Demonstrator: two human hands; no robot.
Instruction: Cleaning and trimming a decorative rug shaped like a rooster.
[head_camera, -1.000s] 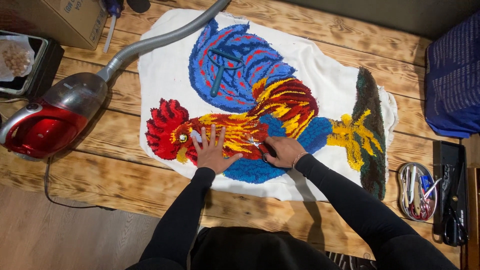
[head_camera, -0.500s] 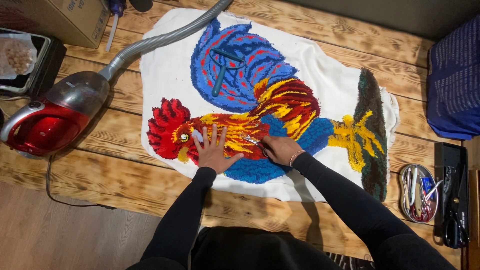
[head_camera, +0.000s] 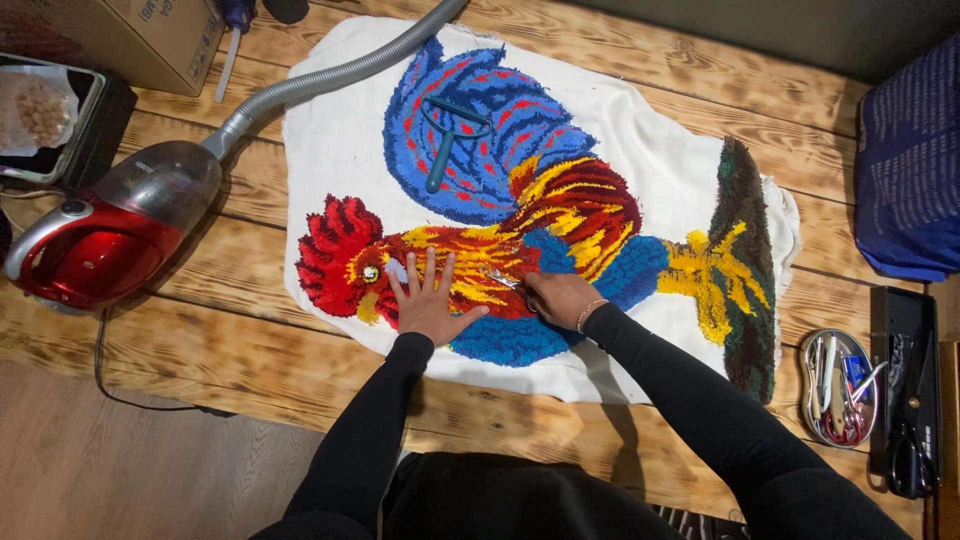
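A tufted rooster rug (head_camera: 560, 210) in red, blue, yellow and green lies on white backing cloth across the wooden table (head_camera: 230, 300). My left hand (head_camera: 425, 300) rests flat with fingers spread on the rooster's red and yellow neck. My right hand (head_camera: 558, 296) holds small scissors (head_camera: 503, 280) whose blades point left into the pile beside my left hand. A teal-handled tool (head_camera: 447, 140) lies on the blue tail part of the rug.
A red handheld vacuum (head_camera: 100, 235) with a grey hose (head_camera: 330, 75) lies at the left. A cardboard box (head_camera: 140, 35) and a dark tray (head_camera: 50, 120) stand at the top left. A metal tin of tools (head_camera: 838, 388), a black case (head_camera: 910, 390) and blue fabric (head_camera: 910, 170) are at the right.
Both hands stay almost in place on the rooster's neck; the scissors in my right hand shift only slightly.
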